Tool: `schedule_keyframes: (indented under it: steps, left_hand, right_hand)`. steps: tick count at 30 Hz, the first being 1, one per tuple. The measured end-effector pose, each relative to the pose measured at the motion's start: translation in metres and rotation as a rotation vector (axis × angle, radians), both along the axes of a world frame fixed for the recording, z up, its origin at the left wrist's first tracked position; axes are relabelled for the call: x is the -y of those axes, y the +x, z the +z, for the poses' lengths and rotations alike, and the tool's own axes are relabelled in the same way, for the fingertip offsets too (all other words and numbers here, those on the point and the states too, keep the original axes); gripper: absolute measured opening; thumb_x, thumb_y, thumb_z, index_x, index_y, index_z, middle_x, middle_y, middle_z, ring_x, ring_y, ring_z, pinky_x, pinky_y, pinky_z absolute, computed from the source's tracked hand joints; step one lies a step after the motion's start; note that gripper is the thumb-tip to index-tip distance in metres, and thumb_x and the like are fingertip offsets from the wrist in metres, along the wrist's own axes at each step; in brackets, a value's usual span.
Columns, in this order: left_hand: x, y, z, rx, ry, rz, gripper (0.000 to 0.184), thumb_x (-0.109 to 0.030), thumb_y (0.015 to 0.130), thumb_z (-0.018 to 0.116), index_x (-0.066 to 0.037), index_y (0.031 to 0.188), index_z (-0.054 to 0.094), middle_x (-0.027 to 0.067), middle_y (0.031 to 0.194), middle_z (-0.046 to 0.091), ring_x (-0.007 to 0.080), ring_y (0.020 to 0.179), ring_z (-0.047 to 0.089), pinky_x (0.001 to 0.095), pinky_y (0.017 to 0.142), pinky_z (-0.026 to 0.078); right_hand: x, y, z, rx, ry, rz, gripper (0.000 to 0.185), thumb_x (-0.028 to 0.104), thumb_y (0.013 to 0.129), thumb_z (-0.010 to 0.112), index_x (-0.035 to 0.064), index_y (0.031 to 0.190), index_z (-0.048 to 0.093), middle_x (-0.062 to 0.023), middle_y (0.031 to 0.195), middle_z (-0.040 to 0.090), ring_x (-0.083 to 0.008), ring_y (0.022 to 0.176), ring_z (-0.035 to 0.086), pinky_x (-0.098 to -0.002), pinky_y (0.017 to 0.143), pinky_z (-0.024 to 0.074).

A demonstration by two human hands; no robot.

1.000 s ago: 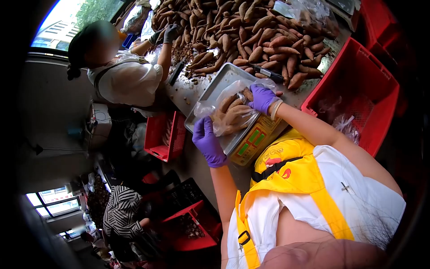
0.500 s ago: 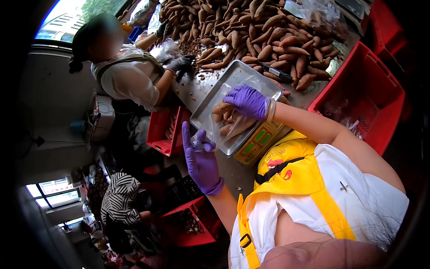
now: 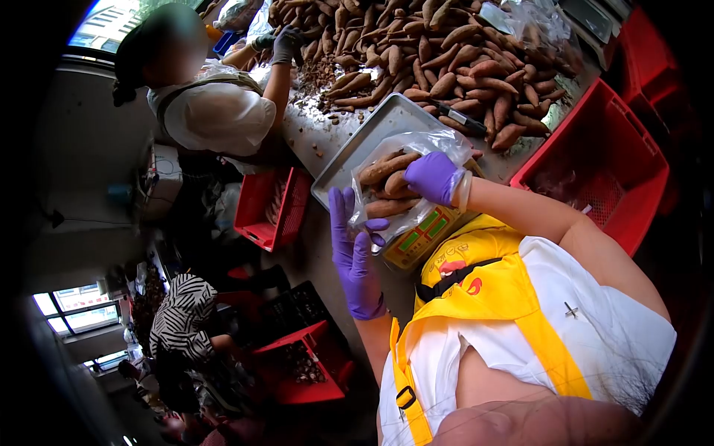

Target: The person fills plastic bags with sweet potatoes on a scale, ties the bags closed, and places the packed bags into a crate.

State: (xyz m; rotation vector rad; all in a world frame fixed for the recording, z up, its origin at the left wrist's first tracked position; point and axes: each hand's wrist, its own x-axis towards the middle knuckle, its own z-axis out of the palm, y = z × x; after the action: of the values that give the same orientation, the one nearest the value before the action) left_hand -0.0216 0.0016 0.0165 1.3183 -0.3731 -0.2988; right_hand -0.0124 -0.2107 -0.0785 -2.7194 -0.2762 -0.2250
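A clear plastic bag (image 3: pixel 439 140) of several sweet potatoes (image 3: pixel 388 172) lies on the metal tray (image 3: pixel 338 165) of a yellow digital scale (image 3: pixel 405 253) with lit green displays. Purple gloves cover both my hands. At the bag's right side, my right hand (image 3: pixel 435 178) is closed with its fingers curled on the plastic, next to the sweet potatoes. My left hand (image 3: pixel 358 256) is at the bag's lower left edge, fingers stretched and apart; whether it touches the plastic is hard to tell.
A large heap of sweet potatoes (image 3: pixel 454 63) covers the table behind the scale, with a black marker-like object (image 3: pixel 461 119) at its edge. Red crates stand at right (image 3: pixel 602 163) and left (image 3: pixel 275 208). A co-worker (image 3: pixel 216 111) in grey gloves works at upper left.
The bag now lies spread wider, showing more of the sweet potatoes. My left hand has moved right and closer to it; my right hand has shifted slightly right and down. The co-worker's hands moved up.
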Motion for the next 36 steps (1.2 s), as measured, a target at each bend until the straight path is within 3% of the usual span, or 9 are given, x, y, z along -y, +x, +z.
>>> schedule_keyframes:
  steps: [4, 6, 8, 11, 15, 22, 25, 30, 36]
  left_hand:
    - [-0.005, 0.000, 0.004, 0.027, -0.024, -0.028, 0.061, -0.024, 0.094, 0.054, -0.005, 0.148, 0.033, 0.0128, 0.145, 0.043, 0.0148, 0.093, 0.059, 0.0239, 0.076, 0.044]
    - [-0.013, -0.003, -0.004, -0.067, -0.047, 0.030, 0.066, -0.023, 0.092, 0.061, -0.005, 0.148, 0.032, 0.0138, 0.143, 0.044, 0.0143, 0.096, 0.060, 0.0234, 0.076, 0.045]
    - [-0.015, -0.006, -0.007, -0.054, 0.012, 0.046, 0.063, -0.022, 0.093, 0.058, -0.005, 0.148, 0.033, 0.0140, 0.143, 0.045, 0.0146, 0.096, 0.060, 0.0241, 0.078, 0.045]
    - [-0.008, -0.013, -0.010, -0.051, 0.079, 0.054, 0.060, -0.021, 0.094, 0.055, -0.005, 0.148, 0.033, 0.0143, 0.142, 0.046, 0.0148, 0.097, 0.059, 0.0249, 0.080, 0.045]
    - [0.000, -0.018, -0.008, -0.042, 0.131, 0.015, 0.060, -0.022, 0.095, 0.056, -0.007, 0.148, 0.033, 0.0134, 0.139, 0.048, 0.0142, 0.098, 0.059, 0.0243, 0.081, 0.044]
    - [-0.002, -0.010, -0.016, 0.023, 0.148, 0.070, 0.062, -0.009, 0.094, 0.058, -0.009, 0.150, 0.030, 0.0106, 0.137, 0.047, 0.0141, 0.109, 0.052, 0.0275, 0.096, 0.041]
    - [-0.005, -0.005, -0.015, 0.299, 0.415, 0.252, 0.068, -0.007, 0.094, 0.059, -0.011, 0.152, 0.023, 0.0084, 0.121, 0.057, 0.0126, 0.104, 0.053, 0.0258, 0.092, 0.041]
    - [-0.020, -0.006, -0.004, 0.290, 0.505, 0.433, 0.067, -0.028, 0.098, 0.056, -0.012, 0.153, 0.021, 0.0076, 0.109, 0.061, 0.0133, 0.098, 0.055, 0.0275, 0.093, 0.042]
    - [-0.035, -0.001, -0.005, 0.273, 0.493, 0.499, 0.072, -0.035, 0.095, 0.060, -0.012, 0.152, 0.023, 0.0114, 0.114, 0.058, 0.0156, 0.096, 0.053, 0.0295, 0.089, 0.043]
  right_hand:
    - [-0.008, 0.016, -0.013, -0.161, 0.081, 0.056, 0.007, 0.018, 0.079, 0.064, 0.0165, 0.083, 0.069, -0.0117, 0.083, 0.067, -0.0289, 0.078, 0.068, -0.0372, 0.066, 0.0526]
    - [-0.014, 0.000, -0.027, 0.052, 0.169, -0.050, 0.015, 0.017, 0.082, 0.062, 0.0062, 0.073, 0.067, -0.0144, 0.071, 0.067, -0.0339, 0.069, 0.067, -0.0410, 0.061, 0.0535]
    - [-0.013, -0.007, -0.050, -0.208, 0.075, -0.126, 0.017, 0.020, 0.084, 0.062, 0.0049, 0.077, 0.067, -0.0171, 0.077, 0.067, -0.0359, 0.076, 0.067, -0.0413, 0.068, 0.0537]
    - [-0.012, -0.022, -0.057, -0.170, 0.258, -0.233, 0.031, 0.033, 0.083, 0.065, 0.0022, 0.091, 0.066, -0.0224, 0.091, 0.065, -0.0384, 0.088, 0.064, -0.0434, 0.079, 0.0506]
    - [-0.020, -0.021, -0.056, -0.309, 0.113, -0.206, 0.040, 0.042, 0.082, 0.066, 0.0019, 0.084, 0.067, -0.0220, 0.083, 0.065, -0.0379, 0.084, 0.064, -0.0440, 0.075, 0.0510]
    - [-0.010, -0.021, 0.003, -0.338, 0.235, -0.076, 0.044, 0.049, 0.081, 0.064, 0.0061, 0.077, 0.069, -0.0191, 0.078, 0.066, -0.0355, 0.074, 0.066, -0.0428, 0.069, 0.0519]
    - [0.010, -0.017, 0.020, -0.290, 0.286, -0.056, 0.045, 0.052, 0.082, 0.065, 0.0067, 0.077, 0.070, -0.0198, 0.073, 0.063, -0.0361, 0.068, 0.063, -0.0391, 0.066, 0.0509]
    - [0.068, -0.027, 0.081, -0.508, 1.000, -0.109, 0.041, 0.041, 0.085, 0.069, 0.0012, 0.077, 0.072, -0.0035, 0.067, 0.067, -0.0097, 0.062, 0.062, -0.0242, 0.060, 0.0495]
    - [0.174, -0.007, 0.099, 0.026, 1.252, -0.377, 0.042, 0.032, 0.095, 0.061, 0.0043, 0.127, 0.057, -0.0035, 0.109, 0.065, -0.0094, 0.095, 0.063, -0.0214, 0.081, 0.0518]
